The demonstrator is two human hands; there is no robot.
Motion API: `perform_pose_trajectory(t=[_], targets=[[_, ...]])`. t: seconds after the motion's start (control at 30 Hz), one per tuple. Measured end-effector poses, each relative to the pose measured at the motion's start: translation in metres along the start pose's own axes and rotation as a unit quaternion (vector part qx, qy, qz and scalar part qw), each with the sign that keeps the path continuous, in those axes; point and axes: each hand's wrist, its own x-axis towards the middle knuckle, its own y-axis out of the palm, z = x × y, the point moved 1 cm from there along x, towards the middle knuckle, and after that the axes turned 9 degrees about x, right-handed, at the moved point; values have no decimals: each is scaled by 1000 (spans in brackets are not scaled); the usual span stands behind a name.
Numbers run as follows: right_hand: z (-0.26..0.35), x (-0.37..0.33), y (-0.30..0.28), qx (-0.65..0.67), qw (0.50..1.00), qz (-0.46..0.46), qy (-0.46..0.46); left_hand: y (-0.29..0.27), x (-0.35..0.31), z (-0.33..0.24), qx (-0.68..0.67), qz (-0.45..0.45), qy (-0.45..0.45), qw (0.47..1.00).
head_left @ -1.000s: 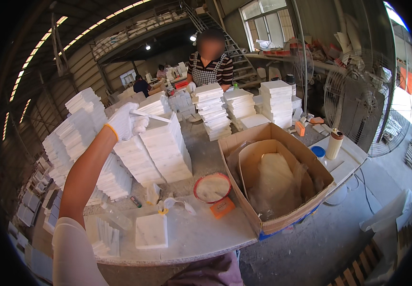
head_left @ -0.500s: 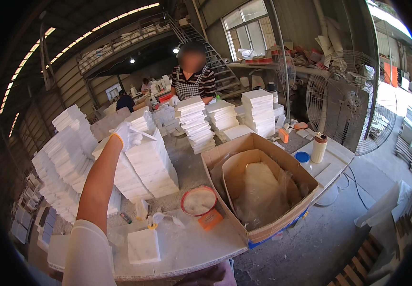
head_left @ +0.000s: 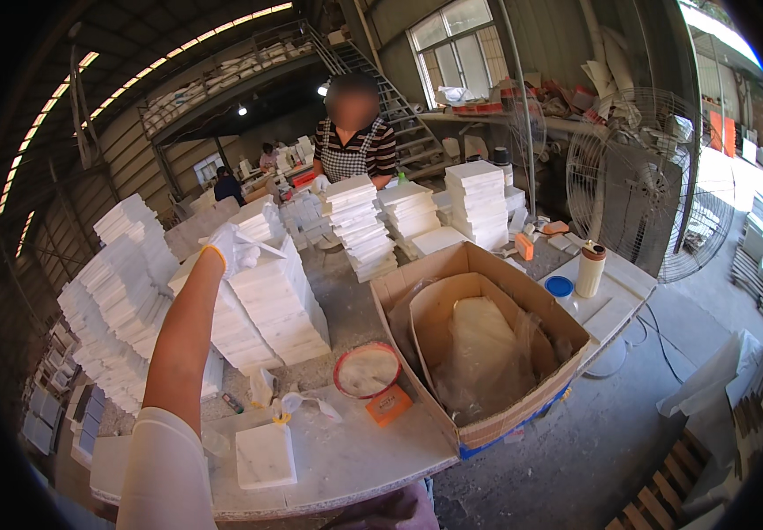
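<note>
Across the lower middle of the frame, the bench (head_left: 355, 459) carries white tile stacks (head_left: 280, 305) left of centre, one tile (head_left: 265, 457) lower down, and a red-rimmed bowl (head_left: 367, 370) beside an orange box (head_left: 389, 405).

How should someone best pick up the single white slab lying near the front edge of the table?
Probably by its left and right edges, coming from the near side. The white slab seems to lie flat, broad face up, so its edges offer the grip; the yellow-and-white bundle by its far edge makes that side less handy.
</note>
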Motion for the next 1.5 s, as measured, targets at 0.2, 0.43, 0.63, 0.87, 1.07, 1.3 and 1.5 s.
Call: perform_pose_trajectory(t=[0.2, 0.43, 0.63, 0.87, 1.07, 1.3, 1.5], targets=[[-2, 0, 2, -5, 1000, -4, 4, 11, -13, 0, -5, 6, -1, 1000], [-2, -1, -1, -3, 1000, -2, -2, -8, 3, 7, -15, 62, 16, 998], [-3, 0, -1, 3, 1000, -3, 6, -2, 4, 13, -5, -3, 40, 999], [-7, 0, 2, 1, 1000, -23, -9, -18, 22, 21, -49, 35, 21, 998], [-9, -1, 2, -7, 1000, -15, -12, -14, 8, 30, -45, 22, 38, 998], [-7, -3, 0, -9, 1000, -5, -14, -24, -21, 78, -93, 62, 95, 989], [-13, 3, 8, -5, 1000, -5, -8, -43, -147, 141, -191, 193, -24, 962]])
